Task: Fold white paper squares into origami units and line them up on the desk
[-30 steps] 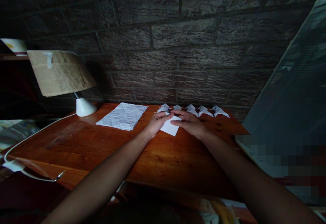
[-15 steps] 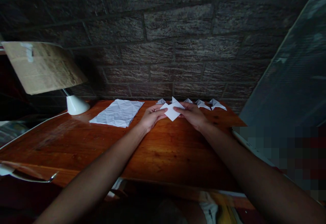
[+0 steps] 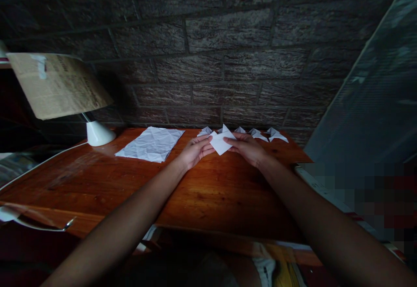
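Note:
Both of my hands grip a small folded white paper (image 3: pixel 220 142) just above the far part of the wooden table (image 3: pixel 202 191). My left hand (image 3: pixel 194 151) pinches its left corner and my right hand (image 3: pixel 246 148) pinches its right side. Behind the paper, several small folded paper pieces (image 3: pixel 260 134) lie in a row along the table's back edge by the brick wall.
A creased white sheet (image 3: pixel 150 144) lies flat to the left of my hands. A table lamp (image 3: pixel 61 91) with a paper shade stands at the back left, its white cord (image 3: pixel 32 165) running along the left side. A grey panel (image 3: pixel 368 104) leans at the right.
The paper has come off the table and now sits raised between my fingertips. The view has shifted slightly; over the last half second my hands have hardly moved.

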### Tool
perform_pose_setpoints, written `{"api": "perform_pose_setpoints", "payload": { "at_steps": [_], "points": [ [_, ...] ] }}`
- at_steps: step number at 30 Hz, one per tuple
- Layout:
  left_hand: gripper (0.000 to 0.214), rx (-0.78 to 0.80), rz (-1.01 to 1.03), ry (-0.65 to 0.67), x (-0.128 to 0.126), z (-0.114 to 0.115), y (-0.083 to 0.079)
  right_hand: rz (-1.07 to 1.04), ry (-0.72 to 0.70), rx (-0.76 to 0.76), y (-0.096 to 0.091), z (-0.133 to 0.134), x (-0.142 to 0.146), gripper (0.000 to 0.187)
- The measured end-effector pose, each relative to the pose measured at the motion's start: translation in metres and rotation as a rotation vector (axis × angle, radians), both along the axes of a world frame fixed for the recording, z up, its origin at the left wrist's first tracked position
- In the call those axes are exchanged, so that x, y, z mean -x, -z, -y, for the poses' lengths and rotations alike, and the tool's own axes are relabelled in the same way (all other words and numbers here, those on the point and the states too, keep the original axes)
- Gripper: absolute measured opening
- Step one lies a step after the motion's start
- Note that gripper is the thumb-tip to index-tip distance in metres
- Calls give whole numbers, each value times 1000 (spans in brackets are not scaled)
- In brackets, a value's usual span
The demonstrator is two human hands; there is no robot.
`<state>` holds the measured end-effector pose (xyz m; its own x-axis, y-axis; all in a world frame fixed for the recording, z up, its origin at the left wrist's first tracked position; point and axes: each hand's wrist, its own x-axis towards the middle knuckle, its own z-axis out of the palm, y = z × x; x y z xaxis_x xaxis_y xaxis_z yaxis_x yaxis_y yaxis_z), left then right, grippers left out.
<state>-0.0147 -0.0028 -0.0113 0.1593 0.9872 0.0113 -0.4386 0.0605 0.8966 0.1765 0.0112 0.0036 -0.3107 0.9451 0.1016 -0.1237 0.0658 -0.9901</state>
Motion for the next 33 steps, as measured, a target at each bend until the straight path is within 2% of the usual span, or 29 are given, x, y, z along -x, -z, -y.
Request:
{"api": "perform_pose_setpoints", "payload": {
  "at_steps": [4, 10, 16, 22, 25, 29, 33],
  "points": [
    [22, -13, -71, 11, 1, -2, 3, -1, 10, 17, 1, -1, -1, 33],
    [21, -2, -88, -16, -2, -1, 5, 59, 114, -103, 1, 0, -1, 33],
    [29, -46, -79, 23, -2, 0, 5, 104, 57, -213, -1, 6, 0, 34],
    [37, -42, -85, 24, -3, -1, 8, 175, 47, -173, 0, 2, -3, 50],
    [43, -50, -92, -8, -4, -1, 9, 191, 98, -154, 1, -2, -3, 56],
    [46, -66, -97, -66, -3, -2, 9, 175, 156, -137, 0, -4, -1, 53],
    [46, -88, -112, -91, -3, -2, 9, 132, 145, -153, -1, -4, -3, 42]
  ]
}}
